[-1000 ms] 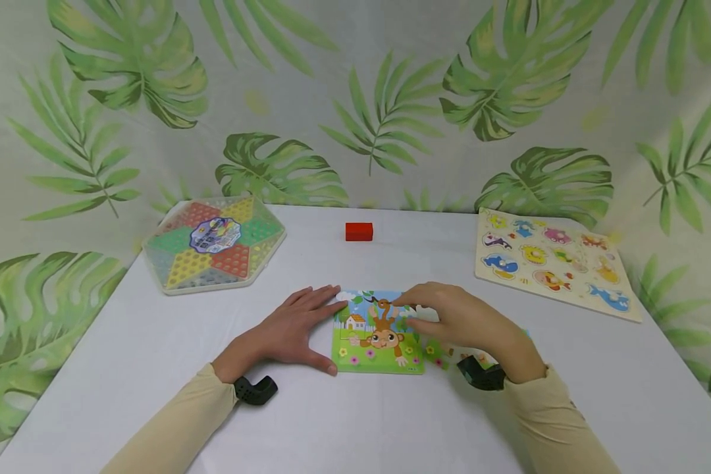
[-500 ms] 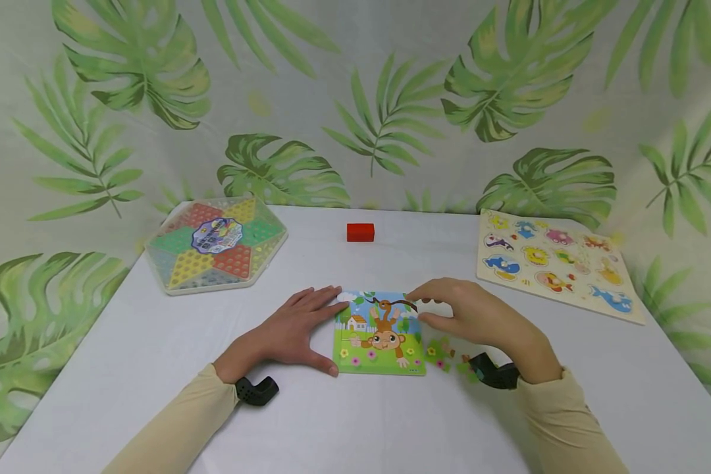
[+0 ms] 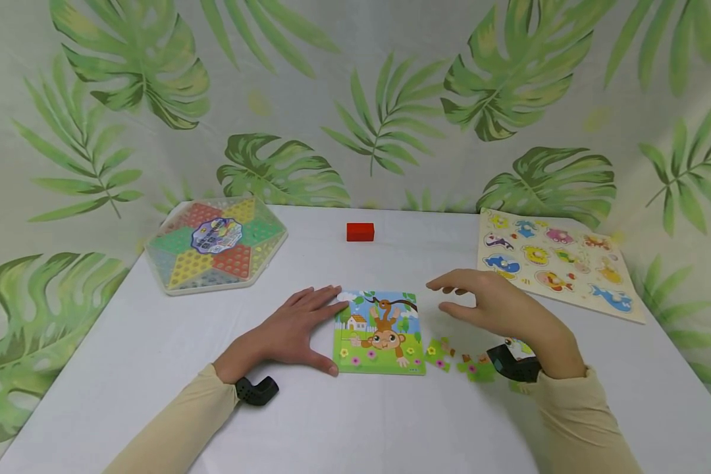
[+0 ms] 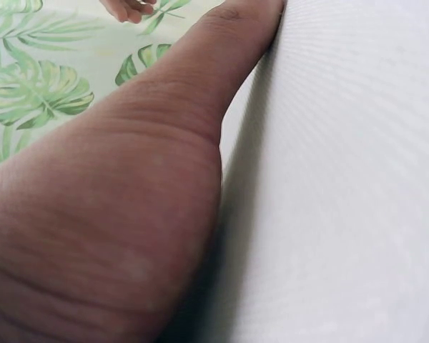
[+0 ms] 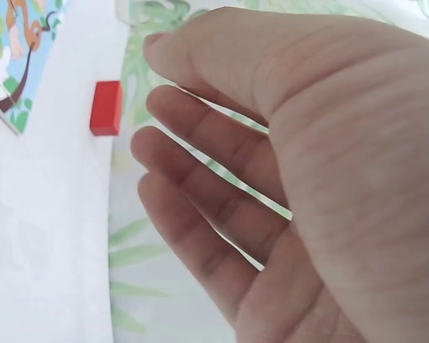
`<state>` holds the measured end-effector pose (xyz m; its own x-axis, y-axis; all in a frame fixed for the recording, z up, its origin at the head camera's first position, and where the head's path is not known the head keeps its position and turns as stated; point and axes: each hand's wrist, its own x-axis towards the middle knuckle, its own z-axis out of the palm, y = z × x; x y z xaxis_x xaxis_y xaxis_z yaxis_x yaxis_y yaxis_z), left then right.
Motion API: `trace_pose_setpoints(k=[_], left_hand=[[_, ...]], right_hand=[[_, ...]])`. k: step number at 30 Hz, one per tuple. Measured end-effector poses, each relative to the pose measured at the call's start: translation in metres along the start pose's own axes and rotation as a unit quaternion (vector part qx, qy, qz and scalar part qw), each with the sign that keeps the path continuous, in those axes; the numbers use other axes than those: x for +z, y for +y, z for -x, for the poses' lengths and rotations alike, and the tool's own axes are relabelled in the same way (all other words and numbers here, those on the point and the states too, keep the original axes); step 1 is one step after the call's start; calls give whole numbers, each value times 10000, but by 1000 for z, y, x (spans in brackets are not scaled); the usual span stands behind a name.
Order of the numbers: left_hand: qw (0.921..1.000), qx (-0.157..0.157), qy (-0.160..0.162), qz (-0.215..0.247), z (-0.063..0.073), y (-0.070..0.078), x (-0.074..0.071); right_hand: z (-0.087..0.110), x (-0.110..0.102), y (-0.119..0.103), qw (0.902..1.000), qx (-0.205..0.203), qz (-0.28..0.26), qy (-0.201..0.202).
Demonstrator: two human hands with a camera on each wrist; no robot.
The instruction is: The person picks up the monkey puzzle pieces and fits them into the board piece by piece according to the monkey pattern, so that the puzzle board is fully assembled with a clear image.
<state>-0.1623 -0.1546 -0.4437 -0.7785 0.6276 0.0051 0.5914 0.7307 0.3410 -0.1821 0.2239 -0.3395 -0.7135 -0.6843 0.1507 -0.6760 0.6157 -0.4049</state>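
A square jigsaw puzzle (image 3: 382, 332) with a monkey hanging from a branch lies flat at the middle of the white table. My left hand (image 3: 290, 332) rests beside its left edge, fingers spread, thumb and index fingertips touching the border. In the left wrist view the thumb (image 4: 150, 150) lies along the tabletop. To the right of the puzzle my right hand (image 3: 492, 303) hovers, fingers loosely bent, nothing between them; the right wrist view shows the same bare palm (image 5: 293, 286). Several loose jigsaw pieces (image 3: 476, 370) lie below that hand, some hidden by the wrist.
A red block (image 3: 360, 232) sits farther back. At the back left lies a hexagonal Chinese checkers board (image 3: 216, 247). A wooden peg puzzle board (image 3: 557, 263) with sea animals lies at the back right. A leaf-patterned cloth (image 3: 355, 99) hangs behind the table.
My right hand has drawn away from the puzzle's upper right corner, moving right and uncovering the corner and more loose pieces. My left hand has stayed in place.
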Motion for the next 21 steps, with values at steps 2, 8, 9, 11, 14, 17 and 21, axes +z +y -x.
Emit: trace_pose_setpoints(k=[2,8,9,11,14,17,21], left_hand=[[10000,-6,-9,-22,0,0,0],[10000,9,53,-41,1,-1,-1],[10000,4,60,-32,2,-1,-1],[9999,28,100,4,3,-2,-1],[9999,80,114,-16,3,-3,0],[9999,108,79,-47,2,-3,1],[10000,13,-54,-64,1,-4,0]], right_hand=[[3,-4,3,9999,79,-104,-36],[8,-14,10,9989,373,-256,-80],[8,-15,12,9989,391,-247,-57],[8,-16,15,9990,377,-247,2],[11,-17,20,9990,333,-282,79],[17,-16,24,9989,337,-289,143],[26,-15,29,9987,377,-292,186]])
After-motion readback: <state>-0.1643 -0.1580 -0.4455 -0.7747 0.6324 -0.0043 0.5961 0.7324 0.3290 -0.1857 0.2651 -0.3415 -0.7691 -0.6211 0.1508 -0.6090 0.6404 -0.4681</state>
